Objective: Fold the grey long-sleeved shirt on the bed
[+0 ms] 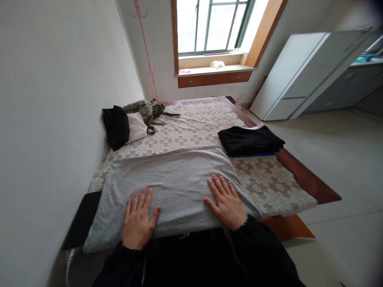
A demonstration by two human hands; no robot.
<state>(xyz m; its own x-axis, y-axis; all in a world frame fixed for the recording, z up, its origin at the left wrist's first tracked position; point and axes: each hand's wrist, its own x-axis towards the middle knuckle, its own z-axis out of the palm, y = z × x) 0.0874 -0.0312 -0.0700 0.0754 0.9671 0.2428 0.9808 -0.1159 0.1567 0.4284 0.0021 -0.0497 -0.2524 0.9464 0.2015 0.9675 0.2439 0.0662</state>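
A grey cloth (176, 179), folded into a wide flat rectangle, lies across the near end of a bed covered by a white flower-patterned spread (269, 187). My left hand (138, 220) rests flat on the cloth's near left part, fingers spread. My right hand (226, 202) lies flat on its near right part, fingers also apart. Neither hand grips anything. Both sleeves are black.
A folded black garment (249, 140) sits on the bed's right side. At the far left lie a black item (116, 125), a white pillow (137, 126) and an olive bag (146, 109). A white wall runs along the left; a white cabinet (296, 75) stands right.
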